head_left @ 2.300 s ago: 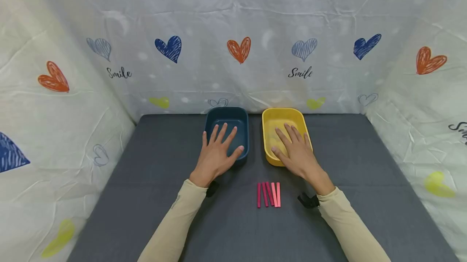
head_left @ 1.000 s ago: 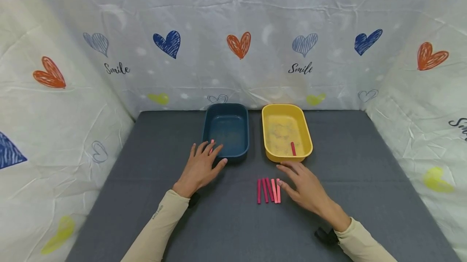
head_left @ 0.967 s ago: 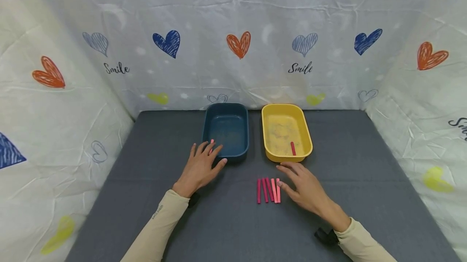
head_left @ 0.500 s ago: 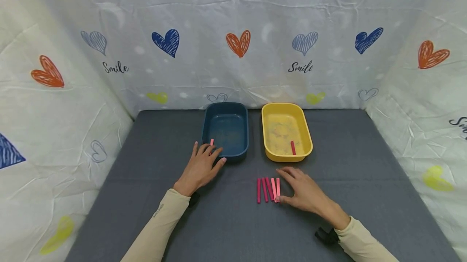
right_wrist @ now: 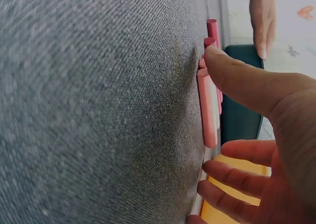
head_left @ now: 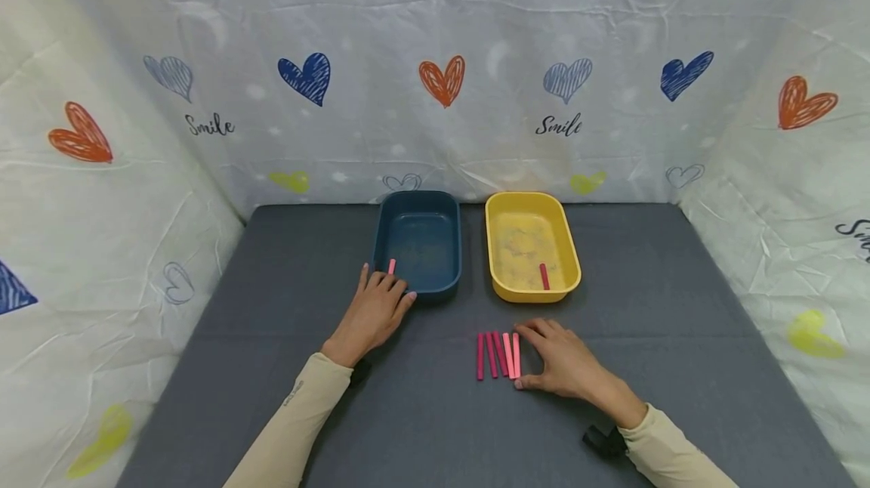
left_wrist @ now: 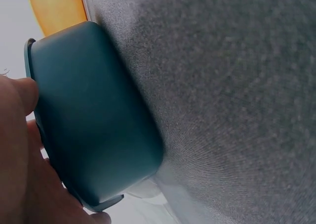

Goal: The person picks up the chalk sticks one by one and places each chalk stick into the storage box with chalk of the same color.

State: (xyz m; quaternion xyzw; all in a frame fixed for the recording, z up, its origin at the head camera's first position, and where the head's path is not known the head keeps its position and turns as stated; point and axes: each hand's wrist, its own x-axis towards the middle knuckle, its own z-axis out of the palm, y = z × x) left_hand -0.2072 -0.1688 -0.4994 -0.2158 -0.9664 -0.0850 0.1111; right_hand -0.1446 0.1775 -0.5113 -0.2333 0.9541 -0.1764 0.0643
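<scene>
Several chalk-like sticks lie side by side on the grey cloth: dark pink sticks [head_left: 492, 354] at left, light pink sticks [head_left: 516, 356] at right. My right hand [head_left: 567, 363] is beside the rightmost light pink stick, thumb near its front end and index finger near its far end. In the right wrist view, this stick [right_wrist: 208, 110] lies between thumb and index finger, flat on the cloth. My left hand [head_left: 370, 318] rests over the front left rim of the blue bin [head_left: 420, 242], relaxed fingers partly hidden inside. Just beyond those fingers, a light pink stick [head_left: 392, 266] shows.
Right of the blue bin stands a yellow bin [head_left: 530, 205], with one dark pink stick [head_left: 544, 276] inside and greyish smudges on its floor. A white curtain [head_left: 503, 35] printed with hearts hangs behind the table.
Both hands came back from over the bins; a stick now lies in each bin. Lately the right hand moved forward-to-near and its thumb slid to the light pink stick's front end. The left hand barely moved.
</scene>
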